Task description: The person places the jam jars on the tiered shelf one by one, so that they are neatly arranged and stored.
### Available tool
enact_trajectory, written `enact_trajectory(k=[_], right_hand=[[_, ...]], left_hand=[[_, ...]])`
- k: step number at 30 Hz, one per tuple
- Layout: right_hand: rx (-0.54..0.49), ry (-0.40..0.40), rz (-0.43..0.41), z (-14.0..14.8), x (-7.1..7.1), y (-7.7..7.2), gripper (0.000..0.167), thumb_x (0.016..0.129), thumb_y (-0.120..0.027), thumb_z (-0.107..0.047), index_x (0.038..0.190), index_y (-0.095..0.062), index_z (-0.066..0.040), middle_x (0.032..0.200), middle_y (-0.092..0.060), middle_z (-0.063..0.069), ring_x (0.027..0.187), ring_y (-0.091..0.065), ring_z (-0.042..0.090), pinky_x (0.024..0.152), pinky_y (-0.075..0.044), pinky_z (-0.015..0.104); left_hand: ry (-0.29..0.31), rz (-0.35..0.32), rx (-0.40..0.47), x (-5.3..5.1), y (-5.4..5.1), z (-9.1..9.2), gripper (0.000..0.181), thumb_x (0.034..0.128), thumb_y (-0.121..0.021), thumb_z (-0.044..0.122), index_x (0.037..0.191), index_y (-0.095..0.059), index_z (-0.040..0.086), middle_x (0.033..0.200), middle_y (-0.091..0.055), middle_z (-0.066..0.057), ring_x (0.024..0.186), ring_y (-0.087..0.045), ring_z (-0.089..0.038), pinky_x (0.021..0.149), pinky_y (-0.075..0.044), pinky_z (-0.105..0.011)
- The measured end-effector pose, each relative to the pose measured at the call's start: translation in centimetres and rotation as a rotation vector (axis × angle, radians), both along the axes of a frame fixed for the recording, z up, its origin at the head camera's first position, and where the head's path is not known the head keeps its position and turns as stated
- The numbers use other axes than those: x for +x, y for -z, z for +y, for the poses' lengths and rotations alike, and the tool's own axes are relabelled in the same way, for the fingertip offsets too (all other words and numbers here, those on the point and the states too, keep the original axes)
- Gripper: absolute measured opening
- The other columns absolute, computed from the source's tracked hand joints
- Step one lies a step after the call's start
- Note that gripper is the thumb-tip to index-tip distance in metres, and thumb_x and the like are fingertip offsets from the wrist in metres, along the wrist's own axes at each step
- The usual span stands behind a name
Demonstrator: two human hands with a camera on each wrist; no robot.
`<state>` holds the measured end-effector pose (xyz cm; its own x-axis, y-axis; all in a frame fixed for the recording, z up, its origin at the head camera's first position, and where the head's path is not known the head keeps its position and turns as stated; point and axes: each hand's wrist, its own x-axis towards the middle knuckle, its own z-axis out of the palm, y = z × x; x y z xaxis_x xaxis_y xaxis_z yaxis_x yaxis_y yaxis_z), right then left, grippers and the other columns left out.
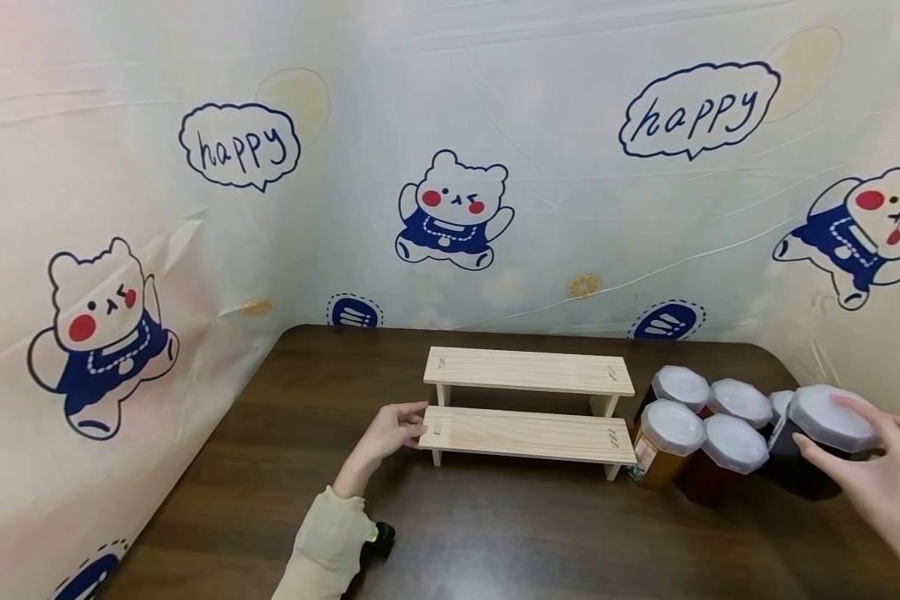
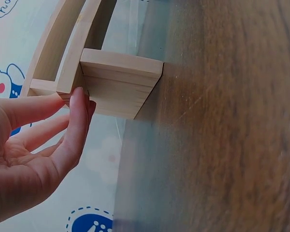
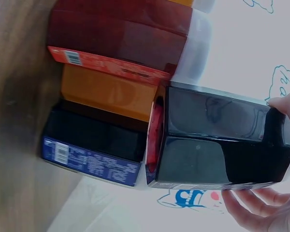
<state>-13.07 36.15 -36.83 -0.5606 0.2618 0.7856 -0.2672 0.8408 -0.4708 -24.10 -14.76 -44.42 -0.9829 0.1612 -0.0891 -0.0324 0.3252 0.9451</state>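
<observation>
A pale two-level wooden rack stands on the brown table. My left hand is at the left end of its lower board; in the left wrist view, thumb and fingers of the left hand pinch the corner of the wood. At the far right my right hand grips a dark jar by its whitish lid. The right wrist view shows that dark jar raised above the standing jars, its base off the table, with the right hand around its lid end.
Between the rack and my right hand stand several lidded jars, including an amber one and a dark red one. A black jar with a blue label stands below the raised one. A printed curtain hangs behind the table.
</observation>
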Motion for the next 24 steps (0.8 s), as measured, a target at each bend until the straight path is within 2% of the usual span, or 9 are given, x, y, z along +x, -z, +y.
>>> enact_trajectory(k=[2,5,6,11,16,19,22,24], right_hand=[[0.000,-0.038,0.031,0.1,-0.2,-0.3,0.061,0.060,-0.076,-0.036,0.102,-0.060,0.005,0.082,-0.046,0.000,0.089,-0.027,-0.017,0.066,-0.021,0.009],[-0.016,-0.077,0.065,0.1,-0.4,-0.6,0.072,0.060,-0.071,-0.053,0.101,-0.060,0.006,0.090,-0.037,-0.023,0.090,-0.029,-0.015,0.068,-0.021,0.008],[-0.022,-0.092,0.074,0.1,-0.5,-0.7,0.077,0.061,-0.067,-0.059,0.101,-0.060,0.006,0.092,-0.034,-0.027,0.090,-0.030,-0.014,0.069,-0.020,0.008],[-0.027,-0.107,0.089,-0.4,-0.5,-1.5,0.093,0.056,-0.058,-0.072,0.100,-0.058,0.009,0.095,-0.035,-0.029,0.090,-0.029,-0.012,0.070,-0.019,0.007],[-0.022,-0.101,0.062,-1.3,-0.1,-2.6,0.083,0.062,-0.062,-0.063,0.103,-0.058,0.009,0.095,-0.034,-0.029,0.090,-0.029,-0.013,0.067,-0.021,0.006],[0.006,-0.073,0.017,-2.0,0.0,-3.4,0.065,0.064,-0.073,-0.042,0.104,-0.058,0.007,0.093,-0.032,-0.026,0.089,-0.028,-0.014,0.065,-0.022,0.007],[0.011,-0.009,-0.081,-3.0,0.0,-4.1,0.055,0.059,-0.079,-0.017,0.107,-0.059,0.002,0.087,-0.040,-0.010,0.085,-0.026,-0.015,0.061,-0.022,0.009],[0.000,0.021,-0.159,-3.7,-0.1,-4.4,0.060,0.053,-0.080,-0.003,0.109,-0.059,-0.001,0.087,-0.043,0.003,0.083,-0.025,-0.014,0.058,-0.023,0.012]], left_hand=[[-0.003,-0.006,0.005,0.0,0.0,0.0,0.042,0.0789,-0.056,-0.009,0.120,-0.049,-0.011,0.088,-0.059,-0.018,0.066,-0.058,-0.016,0.057,-0.054,-0.032],[-0.002,-0.006,0.009,0.0,0.0,0.0,0.042,0.0789,-0.056,-0.009,0.120,-0.049,-0.011,0.088,-0.059,-0.018,0.066,-0.058,-0.015,0.056,-0.054,-0.031],[0.002,-0.003,0.008,0.0,0.0,0.0,0.042,0.0789,-0.056,-0.009,0.120,-0.048,-0.011,0.088,-0.059,-0.019,0.066,-0.058,-0.016,0.056,-0.054,-0.031],[0.005,-0.001,0.011,0.0,0.0,0.0,0.042,0.0789,-0.056,-0.009,0.120,-0.048,-0.011,0.088,-0.058,-0.019,0.066,-0.058,-0.016,0.056,-0.054,-0.032],[0.001,-0.005,0.010,0.1,0.0,-0.1,0.042,0.0790,-0.057,-0.009,0.120,-0.049,-0.010,0.088,-0.059,-0.017,0.066,-0.058,-0.016,0.057,-0.054,-0.032],[-0.003,-0.004,0.009,0.0,0.1,-0.1,0.041,0.0787,-0.057,-0.009,0.119,-0.050,-0.010,0.087,-0.059,-0.017,0.065,-0.058,-0.015,0.056,-0.054,-0.032],[-0.006,-0.005,0.011,0.0,0.1,-0.1,0.041,0.0785,-0.057,-0.009,0.119,-0.050,-0.009,0.086,-0.058,-0.016,0.065,-0.057,-0.015,0.057,-0.054,-0.031],[-0.003,-0.002,0.011,0.0,0.1,-0.1,0.041,0.0784,-0.057,-0.009,0.119,-0.050,-0.009,0.086,-0.058,-0.016,0.066,-0.057,-0.014,0.056,-0.054,-0.031]])
